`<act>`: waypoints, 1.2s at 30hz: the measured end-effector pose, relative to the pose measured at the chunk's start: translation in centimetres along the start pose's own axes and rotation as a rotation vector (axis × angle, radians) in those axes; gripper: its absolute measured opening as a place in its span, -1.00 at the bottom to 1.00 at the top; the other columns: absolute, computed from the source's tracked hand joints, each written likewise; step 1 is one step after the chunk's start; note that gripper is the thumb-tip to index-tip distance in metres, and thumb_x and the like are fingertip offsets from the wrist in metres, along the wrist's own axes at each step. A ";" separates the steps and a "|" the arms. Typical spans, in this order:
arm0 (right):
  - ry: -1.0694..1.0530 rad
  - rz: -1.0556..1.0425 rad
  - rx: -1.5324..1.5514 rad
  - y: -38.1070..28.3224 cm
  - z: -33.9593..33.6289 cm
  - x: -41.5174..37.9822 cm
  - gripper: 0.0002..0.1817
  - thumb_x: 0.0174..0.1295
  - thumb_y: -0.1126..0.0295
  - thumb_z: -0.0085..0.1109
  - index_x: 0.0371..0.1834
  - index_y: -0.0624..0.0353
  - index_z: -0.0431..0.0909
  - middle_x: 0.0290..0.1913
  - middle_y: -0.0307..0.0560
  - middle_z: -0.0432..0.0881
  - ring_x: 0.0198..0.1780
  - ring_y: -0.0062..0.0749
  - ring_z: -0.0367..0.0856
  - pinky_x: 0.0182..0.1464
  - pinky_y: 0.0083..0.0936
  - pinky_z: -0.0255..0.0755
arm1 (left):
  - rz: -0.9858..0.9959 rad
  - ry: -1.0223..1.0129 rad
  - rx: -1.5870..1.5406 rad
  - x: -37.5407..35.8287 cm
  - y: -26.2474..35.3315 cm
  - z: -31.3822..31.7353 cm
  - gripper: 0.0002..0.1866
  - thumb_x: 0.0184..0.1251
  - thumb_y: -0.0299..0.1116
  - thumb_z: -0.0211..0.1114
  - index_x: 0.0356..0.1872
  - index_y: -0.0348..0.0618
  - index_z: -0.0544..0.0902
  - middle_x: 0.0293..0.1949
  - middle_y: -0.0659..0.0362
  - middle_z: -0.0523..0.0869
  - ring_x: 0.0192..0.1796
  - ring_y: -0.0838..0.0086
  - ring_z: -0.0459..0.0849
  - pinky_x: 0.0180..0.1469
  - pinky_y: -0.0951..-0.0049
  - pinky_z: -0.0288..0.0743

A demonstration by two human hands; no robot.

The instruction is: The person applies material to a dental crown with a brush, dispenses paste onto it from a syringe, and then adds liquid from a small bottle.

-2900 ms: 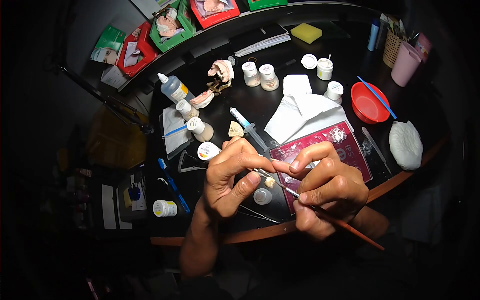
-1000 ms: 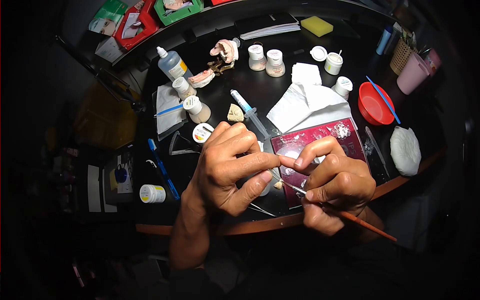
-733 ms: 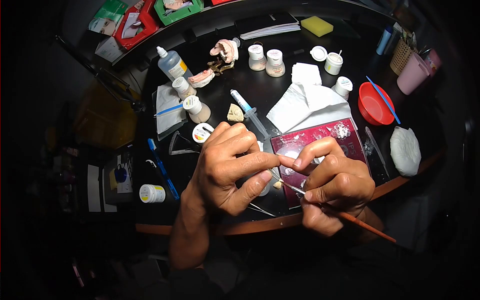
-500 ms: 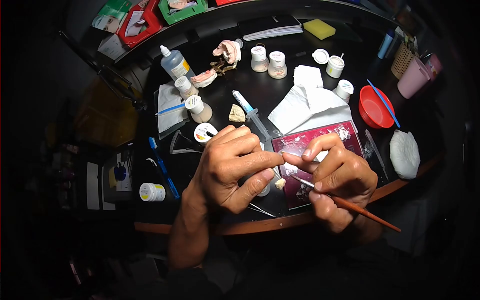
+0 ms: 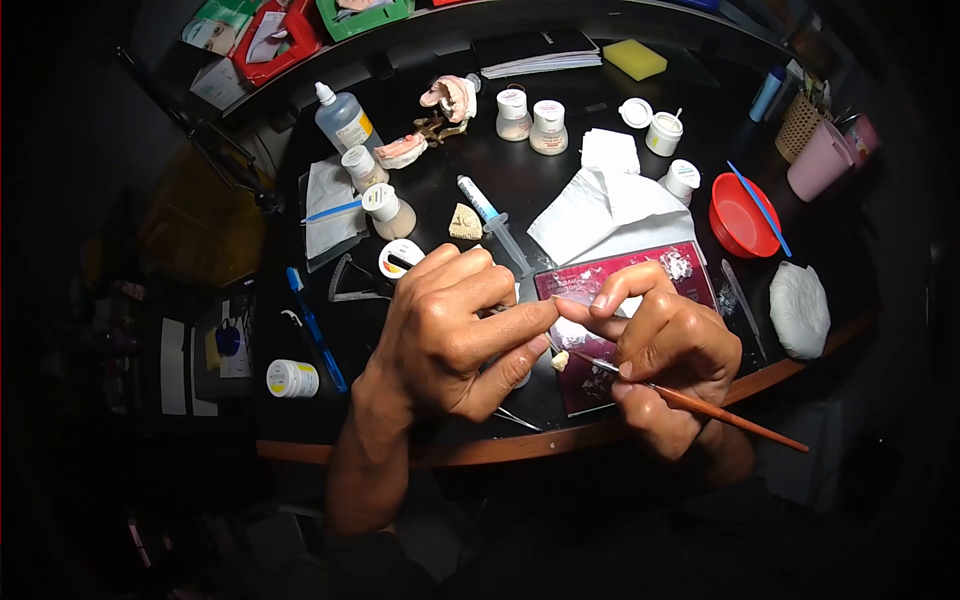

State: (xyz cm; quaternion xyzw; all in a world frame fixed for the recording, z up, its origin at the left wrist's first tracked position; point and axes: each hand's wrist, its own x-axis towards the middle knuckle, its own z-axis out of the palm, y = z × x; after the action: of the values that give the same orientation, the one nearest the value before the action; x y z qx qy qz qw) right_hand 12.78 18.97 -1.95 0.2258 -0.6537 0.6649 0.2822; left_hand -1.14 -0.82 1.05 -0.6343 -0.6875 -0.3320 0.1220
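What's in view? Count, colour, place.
Brush: 1, brown, lower right
Piece: 1, cream, near brush tip
Thin tool: 1, grey, beside piece
Slab: 1, maroon, centre right
Tissue: count unclear, white, behind slab
Syringe: 1, clear/blue, centre
Bowl: 1, red, right
Sticks: 2, blue, right and left
Jars: 7+, white-topped, scattered
Dental model: 1, pink/white, rear left
Bottle: 1, grey, rear left
Sponge: 1, yellow, rear
Toothbrush: 1, blue, left
Bins: 2+, red/green, top left
Left hand: 1, bare, centre
Right hand: 1, bare, holding brush

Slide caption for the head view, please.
Right hand holds a fine brush beside a small cream piece near the left hand.
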 end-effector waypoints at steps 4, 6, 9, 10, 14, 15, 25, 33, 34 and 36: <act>-0.004 0.005 0.010 0.0 0.3 0.3 -0.89 -0.01 0.69 0.08 -0.45 0.25 0.44 -0.37 -0.09 0.45 0.11 -0.15 0.52 0.38 0.30 0.62 | 0.020 0.001 0.107 0.1 0.5 -0.3 -0.80 0.11 -0.24 0.51 -0.28 -0.07 0.82 -0.54 0.28 0.39 -0.48 0.39 0.38 -0.37 0.30 0.18; 0.045 0.022 0.005 -0.1 0.6 0.3 -0.89 -0.07 0.68 0.10 -0.48 0.24 0.45 -0.42 -0.13 0.46 0.03 -0.15 0.55 0.32 0.19 0.66 | 0.031 0.002 0.141 0.2 0.7 -0.4 -0.80 0.09 -0.23 0.51 -0.30 -0.07 0.81 -0.54 0.28 0.37 -0.48 0.40 0.37 -0.38 0.30 0.18; 0.137 0.039 0.008 -0.1 1.2 0.4 -0.87 -0.19 0.66 0.14 -0.54 0.23 0.49 -0.51 -0.20 0.50 -0.11 -0.16 0.60 0.20 -0.03 0.75 | 0.043 0.008 0.177 0.3 0.9 -0.4 -0.79 0.06 -0.23 0.51 -0.31 -0.07 0.80 -0.54 0.28 0.36 -0.48 0.40 0.37 -0.39 0.31 0.18; 0.132 0.037 0.007 -0.1 1.2 0.4 -0.87 -0.19 0.67 0.13 -0.54 0.23 0.48 -0.51 -0.19 0.49 -0.11 -0.15 0.60 0.21 -0.02 0.75 | 0.043 0.002 0.187 0.3 1.0 -0.5 -0.78 0.05 -0.22 0.52 -0.31 -0.07 0.80 -0.54 0.27 0.36 -0.48 0.41 0.38 -0.39 0.31 0.18; 0.132 0.045 0.021 -0.2 1.1 0.5 -0.87 -0.19 0.67 0.11 -0.55 0.23 0.47 -0.51 -0.18 0.49 -0.10 -0.15 0.60 0.25 0.00 0.75 | 0.049 0.011 0.201 0.3 1.1 -0.5 -0.76 0.02 -0.22 0.52 -0.30 -0.08 0.81 -0.54 0.28 0.36 -0.48 0.41 0.38 -0.40 0.31 0.18; 0.068 0.041 0.022 -0.1 0.8 0.4 -0.88 -0.11 0.65 0.13 -0.50 0.22 0.45 -0.47 -0.16 0.47 -0.03 -0.16 0.56 0.28 0.09 0.72 | 0.047 0.010 0.202 0.2 1.1 -0.5 -0.75 0.02 -0.22 0.52 -0.29 -0.08 0.81 -0.54 0.28 0.36 -0.48 0.40 0.38 -0.39 0.31 0.19; 0.216 -0.040 -0.456 -1.8 -4.2 -3.3 -0.82 0.01 0.64 0.28 -0.34 0.14 0.56 -0.46 -0.21 0.58 -0.15 -0.42 0.51 0.08 -0.26 0.39 | 0.021 0.007 0.089 -0.2 -0.1 -0.1 -0.78 0.35 -0.35 0.41 -0.17 -0.34 0.79 -0.45 0.12 0.63 -0.40 0.33 0.49 -0.30 0.29 0.31; 0.019 0.097 -0.707 -2.1 -1.5 -7.1 -0.79 -0.12 0.64 0.41 -0.43 0.12 0.63 -0.53 -0.24 0.72 -0.46 -0.45 0.59 -0.04 -0.31 0.49 | -0.023 0.055 0.150 -0.2 -0.7 1.1 -0.89 0.40 -0.47 0.41 -0.15 -0.26 0.78 -0.40 0.15 0.65 -0.33 0.33 0.54 -0.22 0.32 0.35; 0.013 0.106 -0.713 -1.9 -1.0 -7.0 -0.80 -0.13 0.64 0.41 -0.45 0.13 0.64 -0.54 -0.26 0.70 -0.43 -0.42 0.57 -0.05 -0.36 0.49 | -0.034 0.057 0.177 -0.3 -0.7 1.1 -0.90 0.41 -0.46 0.41 -0.14 -0.24 0.78 -0.39 0.16 0.64 -0.31 0.33 0.54 -0.19 0.31 0.34; 0.008 0.113 -0.708 -1.4 -0.5 -6.9 -0.81 -0.17 0.64 0.42 -0.50 0.13 0.65 -0.55 -0.28 0.68 -0.39 -0.38 0.53 -0.10 -0.40 0.44 | -0.053 0.060 0.233 -0.5 -1.0 1.1 -0.90 0.42 -0.45 0.40 -0.13 -0.21 0.79 -0.38 0.17 0.63 -0.28 0.34 0.54 -0.14 0.31 0.32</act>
State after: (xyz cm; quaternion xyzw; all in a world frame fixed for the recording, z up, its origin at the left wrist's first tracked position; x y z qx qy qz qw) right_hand 18.85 18.88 -5.52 0.0750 -0.8539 0.4125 0.3084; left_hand -1.76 -0.50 -0.36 -0.5872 -0.7338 -0.2718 0.2069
